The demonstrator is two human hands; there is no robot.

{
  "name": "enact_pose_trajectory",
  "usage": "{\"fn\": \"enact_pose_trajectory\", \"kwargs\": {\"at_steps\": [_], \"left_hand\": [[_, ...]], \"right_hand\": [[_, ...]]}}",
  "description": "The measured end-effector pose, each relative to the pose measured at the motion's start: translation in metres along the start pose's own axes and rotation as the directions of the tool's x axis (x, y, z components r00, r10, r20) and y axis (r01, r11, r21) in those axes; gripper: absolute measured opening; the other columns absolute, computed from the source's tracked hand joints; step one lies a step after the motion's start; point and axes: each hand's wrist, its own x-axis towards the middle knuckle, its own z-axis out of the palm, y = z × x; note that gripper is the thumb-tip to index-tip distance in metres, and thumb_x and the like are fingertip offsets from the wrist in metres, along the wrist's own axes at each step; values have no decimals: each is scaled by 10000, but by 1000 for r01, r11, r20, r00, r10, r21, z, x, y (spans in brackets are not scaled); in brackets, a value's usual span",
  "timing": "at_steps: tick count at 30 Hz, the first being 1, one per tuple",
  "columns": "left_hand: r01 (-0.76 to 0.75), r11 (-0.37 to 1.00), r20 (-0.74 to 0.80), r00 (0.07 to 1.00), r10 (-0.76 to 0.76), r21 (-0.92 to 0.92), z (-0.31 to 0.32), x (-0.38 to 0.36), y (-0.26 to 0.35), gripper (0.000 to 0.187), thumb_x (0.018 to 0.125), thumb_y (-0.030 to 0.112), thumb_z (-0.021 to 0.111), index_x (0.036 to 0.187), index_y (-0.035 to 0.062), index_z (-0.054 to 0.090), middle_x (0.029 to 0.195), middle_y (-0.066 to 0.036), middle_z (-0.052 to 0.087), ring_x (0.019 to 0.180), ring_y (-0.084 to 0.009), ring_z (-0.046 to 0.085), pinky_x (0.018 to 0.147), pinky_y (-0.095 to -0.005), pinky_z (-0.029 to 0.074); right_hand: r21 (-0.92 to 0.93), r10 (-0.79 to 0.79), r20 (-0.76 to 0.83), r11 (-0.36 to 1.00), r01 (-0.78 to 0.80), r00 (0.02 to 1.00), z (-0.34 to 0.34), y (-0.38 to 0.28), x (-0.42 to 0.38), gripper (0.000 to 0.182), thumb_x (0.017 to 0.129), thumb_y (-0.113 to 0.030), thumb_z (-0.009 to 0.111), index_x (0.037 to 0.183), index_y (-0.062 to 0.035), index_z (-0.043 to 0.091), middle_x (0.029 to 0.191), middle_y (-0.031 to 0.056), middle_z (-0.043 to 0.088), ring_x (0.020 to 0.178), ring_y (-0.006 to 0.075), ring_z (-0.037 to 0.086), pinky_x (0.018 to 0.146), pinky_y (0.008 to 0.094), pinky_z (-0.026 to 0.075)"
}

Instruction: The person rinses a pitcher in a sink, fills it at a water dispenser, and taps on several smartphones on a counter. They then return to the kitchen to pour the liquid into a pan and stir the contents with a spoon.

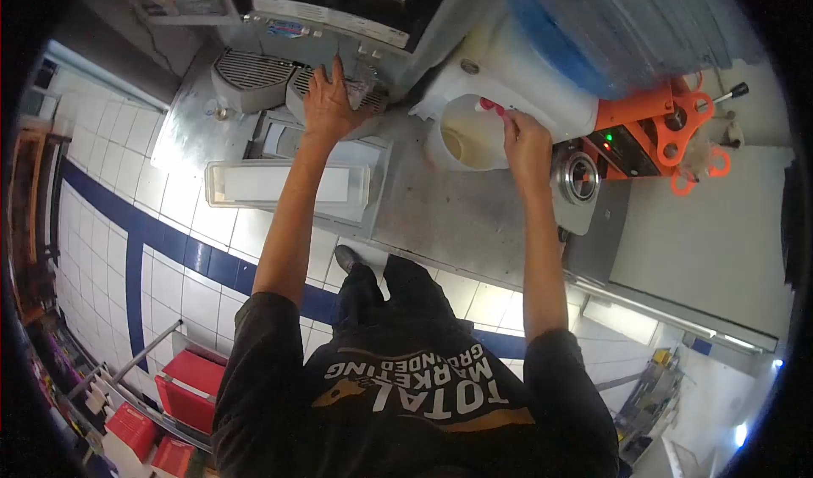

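Note:
My left hand [330, 110] is open, fingers spread, reaching over a grey slatted drip tray [298, 82] below a dispensing machine. A clear plastic item [364, 82] shows just beyond its fingers. My right hand [527, 146] is closed at the rim of a white plastic pitcher [439, 146] with a yellowish inside. A small red piece [489, 104] sticks out at its fingertips; the rest is hidden by the fingers. The pitcher stands on the metal counter [449, 215], beside a large white container [542, 97].
A second slatted tray [250, 71] sits at the left. A clear-walled bin [288, 183] rests at the counter's front edge. To the right are an orange machine [652, 135] with lit indicators and a round metal fitting [579, 176]. Red boxes [188, 385] stand behind on the left.

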Motion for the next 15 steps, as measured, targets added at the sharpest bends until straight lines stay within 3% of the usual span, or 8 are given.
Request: {"fn": "enact_pose_trajectory", "kwargs": {"at_steps": [3, 6, 8, 10, 11, 13, 15], "left_hand": [[-4, 999, -91, 996, 1, -32, -15, -18, -4, 958, 636, 356, 800, 1382, 11, 306, 1257, -301, 402, 1179, -436, 424, 973, -453, 401], [-40, 979, -239, 971, -10, -201, -30, -47, -19, 867, 702, 290, 776, 1391, 44, 311, 1270, -274, 416, 1178, -412, 435, 980, -461, 395], [-28, 950, -313, 947, -75, -310, -45, -90, -24, 738, 739, 234, 745, 1348, 37, 378, 1256, -247, 430, 1131, -381, 482, 941, -450, 429], [144, 890, -294, 911, -289, -432, -44, -153, -30, 610, 757, 187, 719, 1275, 22, 443, 1196, -208, 473, 1039, -346, 531, 864, -419, 466], [227, 842, -278, 875, -397, -489, -42, -190, -31, 547, 766, 164, 706, 1239, 15, 476, 1166, -188, 495, 994, -328, 555, 826, -403, 484], [356, 830, -231, 845, -482, -429, -29, -272, -31, 450, 781, 144, 683, 1174, 5, 513, 1052, -170, 531, 884, -296, 578, 723, -370, 496], [576, 690, -58, 748, -661, -438, -13, -348, -15, 367, 784, 129, 664, 1100, -10, 539, 991, -169, 549, 881, -325, 576, 755, -401, 491]], "right_hand": [[-10, -135, 36, 991, 136, 990, 2, 1, 8, 145, 864, -116, 577, 899, -3, 662, 848, 193, 653, 755, 362, 632, 691, 399, 492], [169, -21, 227, 985, -18, 974, 2, 9, 16, 136, 840, -78, 602, 913, 20, 662, 801, 192, 662, 685, 320, 648, 654, 353, 498], [209, -64, 278, 978, 4, 958, 3, 23, 22, 139, 834, -64, 613, 926, 28, 662, 768, 181, 670, 653, 268, 654, 637, 322, 498], [211, -46, 366, 977, -34, 929, 0, 20, 26, 135, 837, -68, 627, 914, 37, 662, 742, 146, 682, 665, 176, 665, 638, 289, 504], [198, -51, 382, 980, -28, 923, 2, 19, 27, 131, 833, -71, 635, 907, 33, 664, 741, 140, 683, 665, 172, 665, 638, 286, 505], [173, -66, 411, 985, -7, 909, 6, 18, 28, 122, 824, -75, 652, 892, 25, 668, 737, 129, 684, 665, 164, 665, 639, 281, 506], [121, -146, 385, 987, 107, 911, 16, 15, 24, 119, 807, -77, 675, 877, 20, 668, 739, 120, 685, 665, 160, 665, 648, 274, 512]]}}
